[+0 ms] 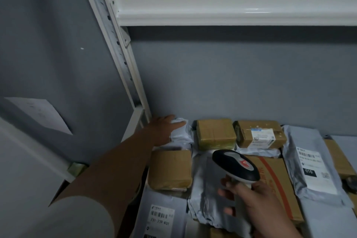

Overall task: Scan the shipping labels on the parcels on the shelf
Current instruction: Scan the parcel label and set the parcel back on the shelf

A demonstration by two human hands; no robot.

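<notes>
The left hand (164,131) reaches up the left side of the shelf and rests with fingers spread on a crumpled white poly mailer (181,131) in the back-left corner, beside the white upright (123,60); whether the fingers are pinching the film or only pressing it, I cannot tell. No label shows on that mailer's upper face. Just right of it, at about 3 o'clock from the left hand, sits a taped brown box (215,134), also with no label in view, and past that a second brown box (259,134) with a white label on its near slope.

The right hand (251,203) is clenched around the handle of the barcode scanner (235,166), whose head points toward about 11 o'clock, up and left over the parcels. The corner mailer lies from the scanner at roughly 10 to 11 o'clock, well apart, so the left hand is clearly the nearer one to it. The mailer's long axis seems to run front to back, though its crumpling makes that uncertain.

My reading is that the left hand must turn the mailer label-up before the scanner can read it

Further right, a grey mailer with a 010 label (311,166) lies face up, its long axis toward 12 o'clock
</notes>
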